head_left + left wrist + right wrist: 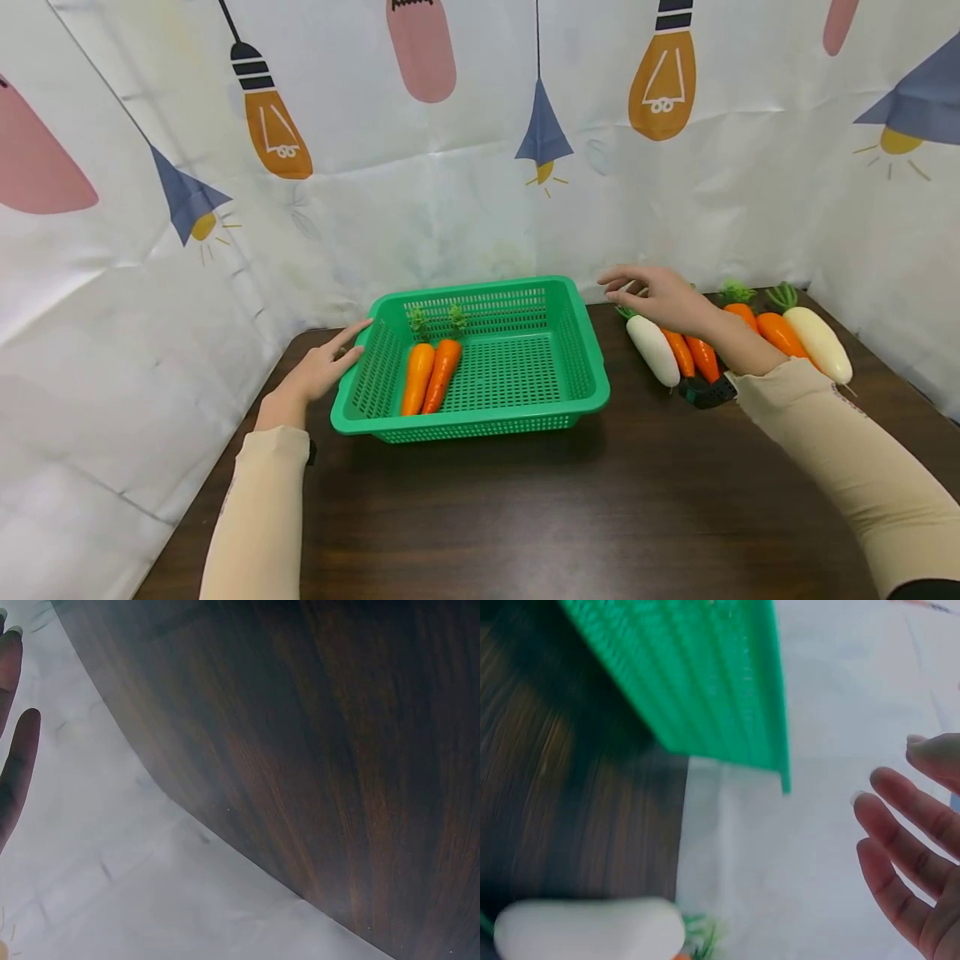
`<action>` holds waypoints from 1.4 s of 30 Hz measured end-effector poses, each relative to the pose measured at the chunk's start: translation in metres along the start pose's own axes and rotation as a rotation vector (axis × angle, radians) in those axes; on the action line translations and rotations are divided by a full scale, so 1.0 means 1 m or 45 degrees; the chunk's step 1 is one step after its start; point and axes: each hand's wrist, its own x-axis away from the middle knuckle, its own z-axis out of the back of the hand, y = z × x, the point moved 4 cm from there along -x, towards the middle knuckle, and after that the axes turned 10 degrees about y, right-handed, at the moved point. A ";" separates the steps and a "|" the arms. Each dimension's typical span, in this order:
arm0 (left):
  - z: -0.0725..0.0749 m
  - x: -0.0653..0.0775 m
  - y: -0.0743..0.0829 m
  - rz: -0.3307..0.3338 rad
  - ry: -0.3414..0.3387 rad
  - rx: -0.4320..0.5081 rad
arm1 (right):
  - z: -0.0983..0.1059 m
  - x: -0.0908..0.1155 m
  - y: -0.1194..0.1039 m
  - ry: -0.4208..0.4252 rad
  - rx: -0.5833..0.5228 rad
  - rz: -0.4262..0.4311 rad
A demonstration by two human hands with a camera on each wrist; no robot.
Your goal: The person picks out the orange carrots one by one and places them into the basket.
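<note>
A green plastic basket [592,367] stands on the dark table, with two orange carrots [442,375] lying side by side at its left end, leafy tops toward the back. My left hand [318,371] is at the basket's left rim, its fingers extended along the edge. In the left wrist view only some fingers [19,765] show at the left border. My right hand [652,296] is raised between the basket's right side and the vegetables, fingers loosely bent and holding nothing. Just below it lies a white radish [652,350], seen also in the right wrist view as a white radish [589,930].
On the right of the table, several more carrots [783,333] and another white radish [819,342] lie in a row, partly behind my right forearm. A white printed curtain [480,208] hangs along the table's back and left edges.
</note>
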 end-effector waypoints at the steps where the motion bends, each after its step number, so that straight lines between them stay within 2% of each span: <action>1: 0.000 0.000 0.000 -0.001 0.001 -0.001 | 0.003 0.002 0.004 0.009 0.021 -0.014; 12: -0.001 0.000 0.004 0.000 0.003 0.030 | 0.027 0.019 0.052 0.154 0.223 -0.080; 22: -0.001 -0.001 0.005 -0.005 0.006 0.032 | 0.030 0.035 0.086 0.215 0.240 -0.187; 32: -0.001 0.002 0.004 -0.003 -0.001 0.035 | 0.028 0.051 0.114 0.284 0.362 -0.349; 42: -0.001 0.001 0.001 -0.008 0.009 0.028 | 0.026 0.053 0.124 0.188 0.411 -0.463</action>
